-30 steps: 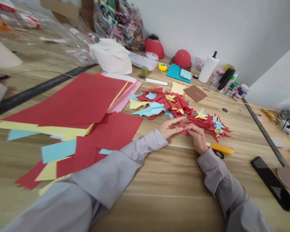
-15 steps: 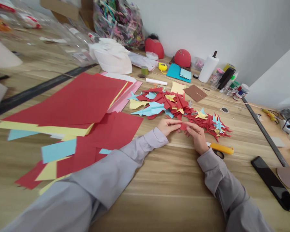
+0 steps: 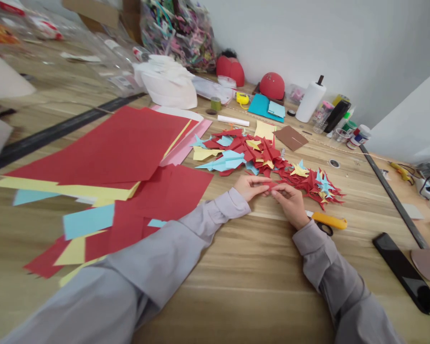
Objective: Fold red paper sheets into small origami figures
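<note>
Loose, creased, plain grey sleeves run down to matching cuffs.

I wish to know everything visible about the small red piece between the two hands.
The small red piece looks like matte paper, seemingly folded. The left hand and the right hand hold it between them, on the near side of the heaped paper shapes. Fingers hide much of it, so its full outline and folds cannot be told.

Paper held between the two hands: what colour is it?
The held paper is red; the head view shows it best.
</note>
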Action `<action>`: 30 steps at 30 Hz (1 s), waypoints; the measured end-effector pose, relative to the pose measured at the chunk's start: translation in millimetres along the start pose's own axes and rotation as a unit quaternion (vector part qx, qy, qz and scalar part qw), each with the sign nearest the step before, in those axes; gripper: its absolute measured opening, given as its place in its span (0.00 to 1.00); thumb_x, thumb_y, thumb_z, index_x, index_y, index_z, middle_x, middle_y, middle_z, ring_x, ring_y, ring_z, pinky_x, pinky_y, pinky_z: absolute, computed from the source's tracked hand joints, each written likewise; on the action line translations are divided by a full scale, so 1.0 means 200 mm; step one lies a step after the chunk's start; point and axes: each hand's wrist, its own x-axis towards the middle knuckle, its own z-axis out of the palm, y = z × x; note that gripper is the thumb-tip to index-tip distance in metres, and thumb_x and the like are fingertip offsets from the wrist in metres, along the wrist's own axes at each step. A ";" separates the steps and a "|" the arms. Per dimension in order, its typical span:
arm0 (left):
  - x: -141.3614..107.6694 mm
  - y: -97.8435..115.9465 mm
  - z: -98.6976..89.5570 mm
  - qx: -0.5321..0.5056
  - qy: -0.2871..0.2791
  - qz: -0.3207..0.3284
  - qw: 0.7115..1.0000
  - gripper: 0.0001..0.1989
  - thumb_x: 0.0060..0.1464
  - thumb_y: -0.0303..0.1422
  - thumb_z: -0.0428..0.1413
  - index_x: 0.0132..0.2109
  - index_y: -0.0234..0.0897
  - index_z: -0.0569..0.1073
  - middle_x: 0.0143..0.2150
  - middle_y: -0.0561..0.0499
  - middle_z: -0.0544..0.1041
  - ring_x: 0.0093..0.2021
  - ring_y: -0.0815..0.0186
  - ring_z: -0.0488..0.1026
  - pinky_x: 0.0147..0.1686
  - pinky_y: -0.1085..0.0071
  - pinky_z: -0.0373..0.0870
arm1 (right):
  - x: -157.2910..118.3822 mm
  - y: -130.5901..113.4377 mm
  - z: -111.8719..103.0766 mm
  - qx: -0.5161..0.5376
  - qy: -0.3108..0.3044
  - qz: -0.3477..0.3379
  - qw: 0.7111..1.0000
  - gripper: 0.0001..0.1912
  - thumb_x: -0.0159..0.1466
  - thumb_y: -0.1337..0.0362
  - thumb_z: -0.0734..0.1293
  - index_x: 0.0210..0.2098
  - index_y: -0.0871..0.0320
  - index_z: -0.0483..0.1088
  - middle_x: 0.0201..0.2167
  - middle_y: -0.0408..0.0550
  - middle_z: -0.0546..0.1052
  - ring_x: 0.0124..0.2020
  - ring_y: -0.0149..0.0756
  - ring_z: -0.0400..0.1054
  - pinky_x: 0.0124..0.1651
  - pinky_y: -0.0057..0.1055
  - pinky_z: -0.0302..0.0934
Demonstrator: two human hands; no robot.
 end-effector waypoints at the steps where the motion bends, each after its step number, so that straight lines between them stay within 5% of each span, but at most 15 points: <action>1: 0.00 0.00 0.00 0.004 0.003 0.007 1.000 0.25 0.31 0.37 0.68 0.40 0.28 0.77 0.24 0.48 0.79 0.24 0.66 0.75 0.33 0.67 0.76 | 0.00 0.00 0.00 -0.004 0.000 0.001 1.000 0.07 0.54 0.59 0.69 0.29 0.56 0.72 0.26 0.42 0.73 0.25 0.30 0.66 0.31 0.29 0.63; 11: -0.01 0.00 0.03 0.069 0.038 0.071 0.994 0.14 0.33 0.33 0.66 0.32 0.32 0.79 0.25 0.48 0.79 0.24 0.67 0.75 0.29 0.71 0.75 | 0.01 0.00 0.00 -0.019 0.010 0.026 0.999 0.09 0.53 0.56 0.69 0.28 0.56 0.70 0.25 0.43 0.75 0.27 0.33 0.68 0.29 0.30 0.63; 30: 0.00 -0.02 0.02 0.117 0.048 0.097 0.987 0.13 0.34 0.34 0.66 0.31 0.33 0.80 0.30 0.46 0.80 0.30 0.65 0.75 0.32 0.70 0.74 | 0.01 0.02 0.02 -0.036 0.061 0.057 0.996 0.12 0.51 0.55 0.70 0.28 0.58 0.72 0.20 0.43 0.74 0.23 0.32 0.68 0.28 0.30 0.64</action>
